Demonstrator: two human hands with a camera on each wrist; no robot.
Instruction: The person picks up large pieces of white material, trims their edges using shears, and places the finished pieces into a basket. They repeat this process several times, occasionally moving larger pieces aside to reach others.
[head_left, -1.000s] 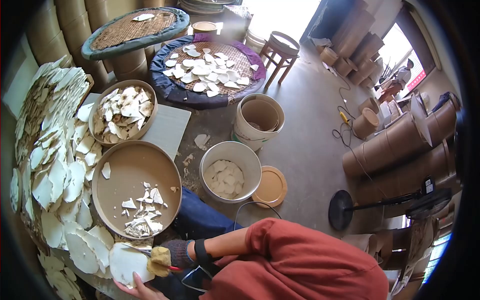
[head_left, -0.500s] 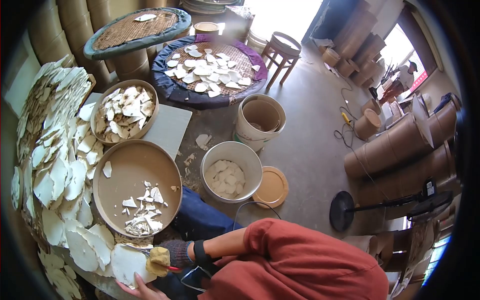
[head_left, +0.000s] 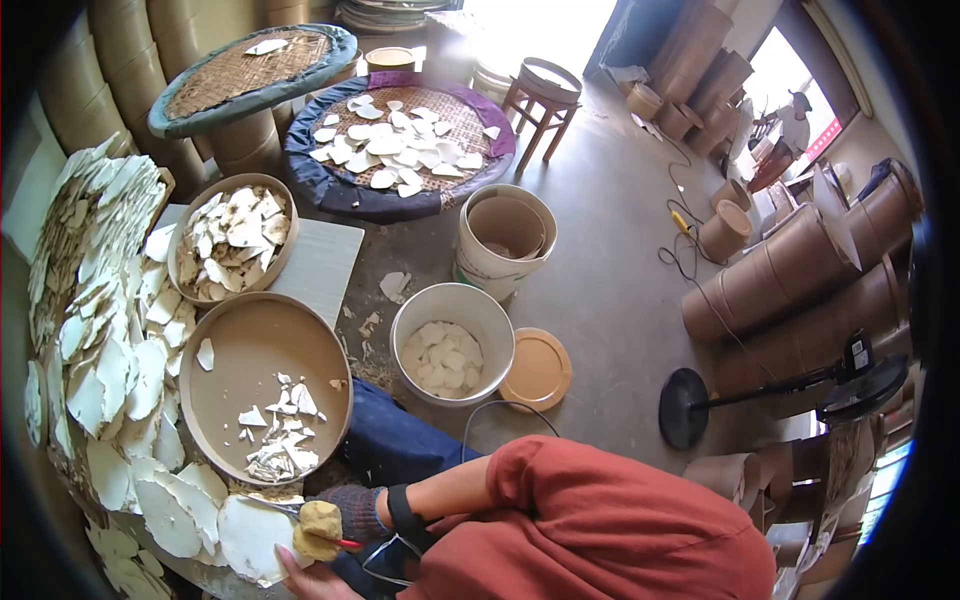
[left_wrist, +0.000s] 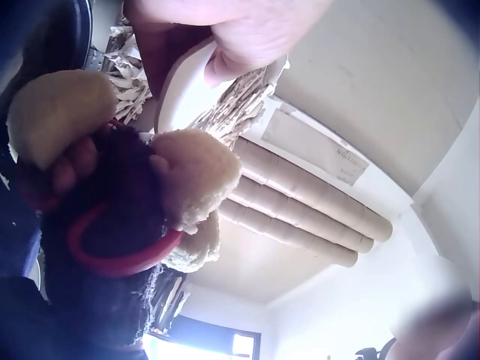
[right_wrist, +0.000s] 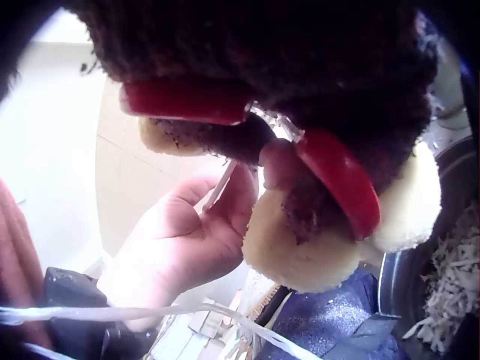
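At the bottom of the head view, my bare left hand (head_left: 308, 580) grips a broad, flat white slice (head_left: 252, 540) by its near edge, thumb on top. My right hand (head_left: 355, 508) wears a dark knitted glove with yellow foam pads (head_left: 320, 530) on its fingers. It grips scissors with red handles (right_wrist: 337, 180), whose metal blades (head_left: 275, 503) lie along the slice's far edge. In the left wrist view, a red handle loop (left_wrist: 124, 264) shows around the gloved fingers. Just beyond the hands is a round brown tray (head_left: 235, 320) with white offcuts (head_left: 283, 455).
Stacked white slices (head_left: 105, 370) line the left side. A bucket (head_left: 410, 375) holds trimmed pieces, its lid (head_left: 537, 368) beside it. Farther back stand a tray of browned scraps (head_left: 235, 240), a second bucket (head_left: 505, 250) and a woven drying tray (head_left: 470, 130). A fan (head_left: 685, 405) stands right.
The head view has shifted slightly, so the far trays and buckets sit farther left. Both hands keep their hold on the slice and scissors. A distant person by the window has moved.
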